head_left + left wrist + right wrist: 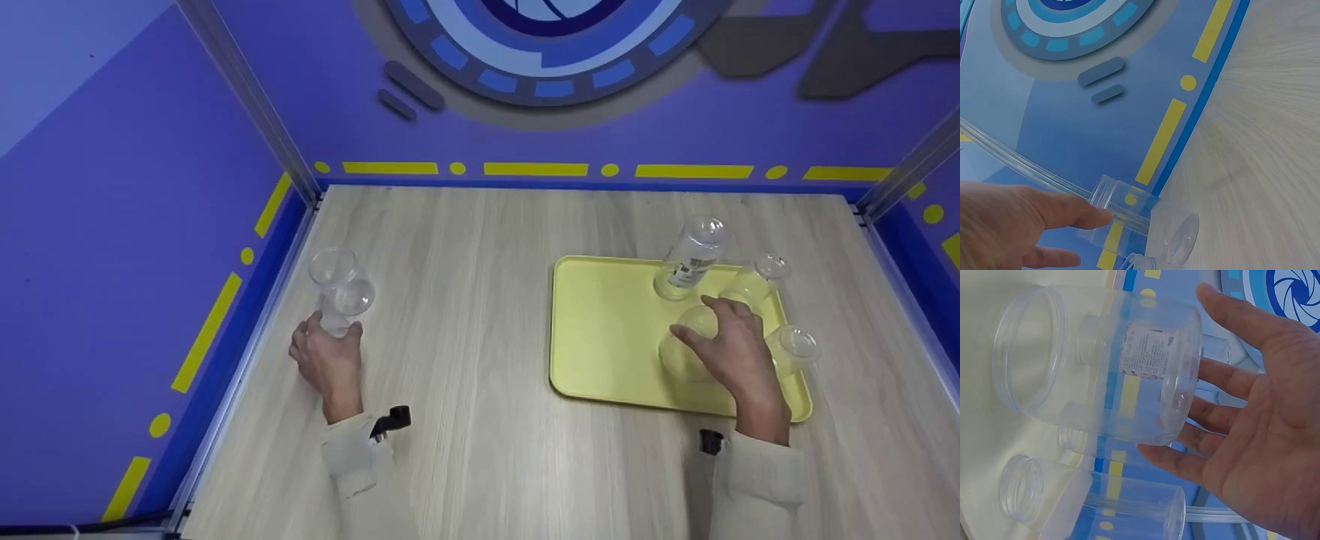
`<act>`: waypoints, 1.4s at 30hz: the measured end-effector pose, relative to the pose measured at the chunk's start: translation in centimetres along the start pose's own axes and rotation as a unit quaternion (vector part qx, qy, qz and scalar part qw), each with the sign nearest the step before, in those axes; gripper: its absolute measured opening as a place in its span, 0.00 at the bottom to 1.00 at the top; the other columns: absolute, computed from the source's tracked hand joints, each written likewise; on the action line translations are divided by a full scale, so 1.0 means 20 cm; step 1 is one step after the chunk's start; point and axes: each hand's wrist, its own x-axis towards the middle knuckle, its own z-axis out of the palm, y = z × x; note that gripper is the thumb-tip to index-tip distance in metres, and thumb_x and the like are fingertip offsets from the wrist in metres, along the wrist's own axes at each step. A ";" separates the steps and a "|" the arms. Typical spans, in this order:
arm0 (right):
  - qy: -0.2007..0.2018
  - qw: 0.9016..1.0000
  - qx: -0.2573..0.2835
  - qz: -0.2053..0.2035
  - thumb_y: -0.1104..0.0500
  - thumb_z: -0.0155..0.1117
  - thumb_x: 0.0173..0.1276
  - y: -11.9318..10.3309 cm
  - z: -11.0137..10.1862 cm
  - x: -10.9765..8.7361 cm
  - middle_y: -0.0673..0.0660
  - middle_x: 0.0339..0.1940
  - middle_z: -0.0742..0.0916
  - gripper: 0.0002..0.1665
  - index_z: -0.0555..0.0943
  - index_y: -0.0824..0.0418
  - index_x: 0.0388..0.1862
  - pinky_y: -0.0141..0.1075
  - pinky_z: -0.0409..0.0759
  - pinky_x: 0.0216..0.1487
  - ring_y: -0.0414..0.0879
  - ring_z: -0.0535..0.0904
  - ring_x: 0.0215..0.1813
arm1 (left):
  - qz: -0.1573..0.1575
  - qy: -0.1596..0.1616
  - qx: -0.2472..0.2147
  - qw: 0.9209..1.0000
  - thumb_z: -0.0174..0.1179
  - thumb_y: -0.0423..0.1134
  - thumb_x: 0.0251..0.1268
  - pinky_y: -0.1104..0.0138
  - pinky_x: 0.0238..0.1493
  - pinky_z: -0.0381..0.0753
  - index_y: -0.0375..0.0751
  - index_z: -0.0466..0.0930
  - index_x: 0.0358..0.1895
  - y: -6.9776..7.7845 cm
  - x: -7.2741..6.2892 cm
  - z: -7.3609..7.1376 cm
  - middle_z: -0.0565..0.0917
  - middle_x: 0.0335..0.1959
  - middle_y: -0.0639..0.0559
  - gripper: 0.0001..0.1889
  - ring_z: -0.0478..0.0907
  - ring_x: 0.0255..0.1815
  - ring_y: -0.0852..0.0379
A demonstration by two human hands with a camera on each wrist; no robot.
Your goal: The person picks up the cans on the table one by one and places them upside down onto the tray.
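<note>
At the left, two clear plastic containers stand close together: a wide jar (332, 266) and a smaller bottle (354, 297). My left hand (330, 352) is at the near side of the smaller bottle, thumb and fingers spread apart. In the left wrist view, a finger overlaps the wide jar (1168, 230), and the bottle's neck (1140, 262) shows at the bottom edge. Over the yellow tray (600, 337), my right hand (731, 345) spreads its thumb and fingers about a wide clear jar (1095, 365) standing mouth down. Its fingertips lie right at the jar's base.
A tall clear bottle with a label (690, 262) stands at the tray's back edge. Two more clear bottles, one behind (765, 274) and one at the right (796, 346), stand along its right side. Printed panels enclose the wooden table (465, 315).
</note>
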 end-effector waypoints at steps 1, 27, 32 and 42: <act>0.001 1.000 0.000 0.000 0.49 0.73 0.74 0.00 0.00 0.00 0.82 0.74 0.68 0.44 0.69 0.77 0.74 0.76 0.64 0.65 0.82 0.59 0.74 | 0.000 -0.001 0.000 1.000 0.74 0.38 0.61 0.39 0.70 0.66 0.27 0.75 0.69 0.00 0.00 0.00 0.72 0.70 0.26 0.34 0.65 0.73 0.29; 0.044 0.999 0.022 -0.019 0.52 0.69 0.78 -0.03 -0.02 0.00 0.81 0.72 0.70 0.38 0.70 0.77 0.73 0.74 0.63 0.67 0.81 0.60 0.74 | 0.001 -0.019 0.011 1.000 0.73 0.39 0.63 0.39 0.69 0.68 0.24 0.73 0.71 -0.04 0.03 0.03 0.73 0.70 0.25 0.36 0.66 0.71 0.26; 0.044 0.999 0.020 -0.018 0.53 0.69 0.78 -0.03 -0.03 0.01 0.81 0.72 0.70 0.37 0.71 0.77 0.72 0.74 0.62 0.68 0.81 0.61 0.74 | 0.002 -0.015 0.011 1.000 0.73 0.38 0.63 0.40 0.69 0.68 0.24 0.74 0.70 -0.05 0.03 0.04 0.73 0.69 0.25 0.35 0.66 0.71 0.27; 0.053 0.998 0.022 -0.028 0.54 0.69 0.77 -0.03 -0.02 0.00 0.82 0.71 0.71 0.36 0.72 0.78 0.71 0.73 0.63 0.67 0.81 0.62 0.72 | -0.004 -0.005 0.006 1.000 0.72 0.34 0.62 0.39 0.68 0.68 0.24 0.73 0.70 -0.09 0.05 0.05 0.72 0.70 0.25 0.34 0.65 0.72 0.27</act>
